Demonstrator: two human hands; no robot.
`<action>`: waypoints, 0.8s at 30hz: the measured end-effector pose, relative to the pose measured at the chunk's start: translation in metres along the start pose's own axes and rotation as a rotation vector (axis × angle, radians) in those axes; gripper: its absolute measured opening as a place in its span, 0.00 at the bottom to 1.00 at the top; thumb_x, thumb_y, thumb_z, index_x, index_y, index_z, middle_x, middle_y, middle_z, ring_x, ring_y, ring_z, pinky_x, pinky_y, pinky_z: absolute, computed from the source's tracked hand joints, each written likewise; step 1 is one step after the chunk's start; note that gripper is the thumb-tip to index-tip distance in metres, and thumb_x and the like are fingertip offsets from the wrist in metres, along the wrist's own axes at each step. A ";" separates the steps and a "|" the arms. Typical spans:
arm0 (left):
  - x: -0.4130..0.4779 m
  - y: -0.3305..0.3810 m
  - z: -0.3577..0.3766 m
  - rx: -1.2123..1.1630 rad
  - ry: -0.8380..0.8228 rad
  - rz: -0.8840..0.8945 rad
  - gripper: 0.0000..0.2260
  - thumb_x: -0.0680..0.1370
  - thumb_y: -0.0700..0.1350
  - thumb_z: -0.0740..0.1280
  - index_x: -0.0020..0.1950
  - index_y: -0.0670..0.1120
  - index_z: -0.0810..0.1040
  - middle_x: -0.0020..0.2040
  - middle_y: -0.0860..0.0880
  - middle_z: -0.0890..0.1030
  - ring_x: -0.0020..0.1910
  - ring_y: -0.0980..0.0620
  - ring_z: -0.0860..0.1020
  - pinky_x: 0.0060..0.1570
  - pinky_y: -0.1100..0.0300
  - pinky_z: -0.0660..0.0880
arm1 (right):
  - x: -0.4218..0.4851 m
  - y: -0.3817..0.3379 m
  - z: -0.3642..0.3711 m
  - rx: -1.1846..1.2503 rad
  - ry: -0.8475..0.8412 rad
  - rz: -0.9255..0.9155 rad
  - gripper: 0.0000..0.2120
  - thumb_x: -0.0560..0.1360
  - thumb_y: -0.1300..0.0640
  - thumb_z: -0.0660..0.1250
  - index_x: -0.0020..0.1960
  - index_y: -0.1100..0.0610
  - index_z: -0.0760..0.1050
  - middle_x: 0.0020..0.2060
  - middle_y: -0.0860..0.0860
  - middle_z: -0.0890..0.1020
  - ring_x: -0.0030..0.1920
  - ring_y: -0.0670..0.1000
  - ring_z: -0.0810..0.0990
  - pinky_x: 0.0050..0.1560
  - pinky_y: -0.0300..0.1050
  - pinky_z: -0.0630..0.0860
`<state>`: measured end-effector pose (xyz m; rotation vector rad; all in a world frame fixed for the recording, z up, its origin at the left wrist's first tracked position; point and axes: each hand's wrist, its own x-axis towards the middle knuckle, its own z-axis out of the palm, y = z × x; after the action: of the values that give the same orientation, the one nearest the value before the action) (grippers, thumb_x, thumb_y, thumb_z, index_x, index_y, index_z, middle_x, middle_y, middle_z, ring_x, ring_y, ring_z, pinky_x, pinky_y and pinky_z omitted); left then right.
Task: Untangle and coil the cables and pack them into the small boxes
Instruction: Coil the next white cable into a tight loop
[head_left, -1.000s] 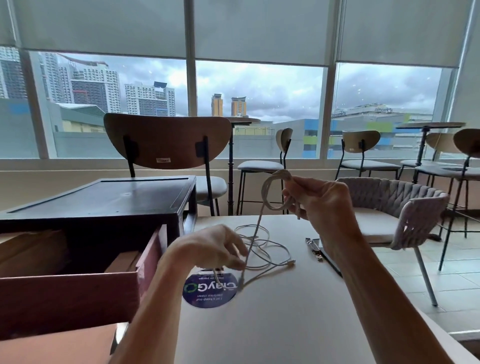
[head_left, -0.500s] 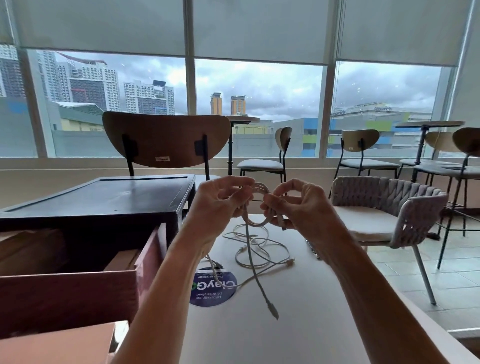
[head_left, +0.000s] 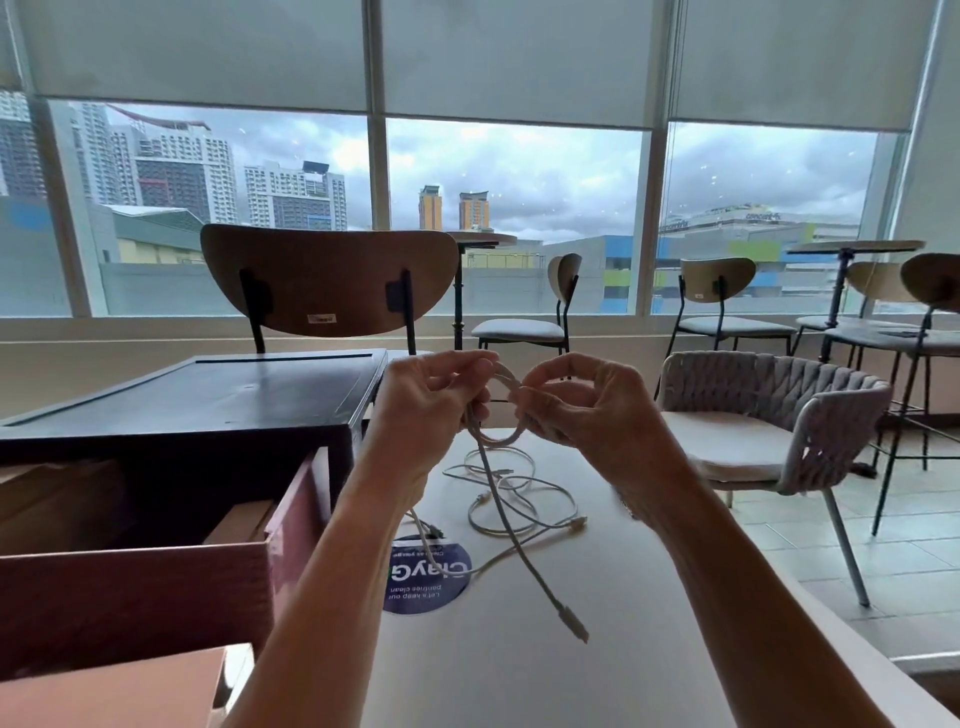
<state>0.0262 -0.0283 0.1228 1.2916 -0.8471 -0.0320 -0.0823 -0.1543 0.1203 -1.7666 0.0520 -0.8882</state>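
Writing shows on a round blue sticker (head_left: 427, 577) in the lower middle of the frame, stuck flat on the pale counter (head_left: 597, 686). It is upside down from here and reads "ClayGo" in big letters, with "Let's keep our pantries clean" in small ones. A small label (head_left: 321, 318) on the back of the wooden chair (head_left: 327, 275) is too blurry to read. In the middle of the frame both hands are up above the counter. The left hand (head_left: 423, 410) has its grip closed on a white cable (head_left: 497, 441), pinching one side of a small loop. The right hand (head_left: 587, 410) has its grip closed on the other side of the same loop. The rest of that cable hangs down from the loop, and its plug (head_left: 574, 626) dangles over the counter. Under the hands more thin cables (head_left: 519, 499) lie in a loose tangle on the counter, and one runs across the sticker. At the lower left a red-brown box (head_left: 130, 597) stands open, with a dark box (head_left: 208, 410) behind it, both close to the left arm. The counter's edge slants from the middle right down to the lower right corner, with tiled floor (head_left: 857, 545) and a woven chair (head_left: 779, 415) past it. Pale counter top spreads wide around the plug.
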 end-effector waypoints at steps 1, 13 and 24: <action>0.001 -0.001 0.000 -0.044 0.054 -0.001 0.06 0.78 0.38 0.69 0.53 0.42 0.85 0.34 0.45 0.81 0.30 0.56 0.77 0.32 0.68 0.75 | 0.002 0.002 -0.001 -0.038 -0.005 -0.004 0.07 0.71 0.61 0.75 0.48 0.57 0.81 0.44 0.52 0.87 0.45 0.47 0.86 0.47 0.39 0.81; 0.016 -0.014 -0.010 -0.392 0.621 0.188 0.07 0.79 0.37 0.68 0.55 0.44 0.83 0.32 0.52 0.80 0.30 0.56 0.75 0.39 0.60 0.77 | 0.000 0.007 -0.017 -0.210 -0.015 0.308 0.20 0.74 0.49 0.72 0.63 0.54 0.76 0.47 0.55 0.82 0.38 0.46 0.81 0.36 0.37 0.78; 0.018 -0.016 -0.010 -0.356 0.724 0.261 0.07 0.80 0.38 0.68 0.52 0.46 0.84 0.31 0.52 0.79 0.31 0.56 0.75 0.37 0.61 0.77 | -0.011 0.000 -0.022 -0.160 -0.242 0.524 0.23 0.75 0.43 0.69 0.56 0.64 0.77 0.41 0.56 0.86 0.33 0.46 0.82 0.30 0.35 0.75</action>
<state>0.0513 -0.0335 0.1189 0.7572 -0.3505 0.4496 -0.1029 -0.1669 0.1175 -1.8698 0.4173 -0.2965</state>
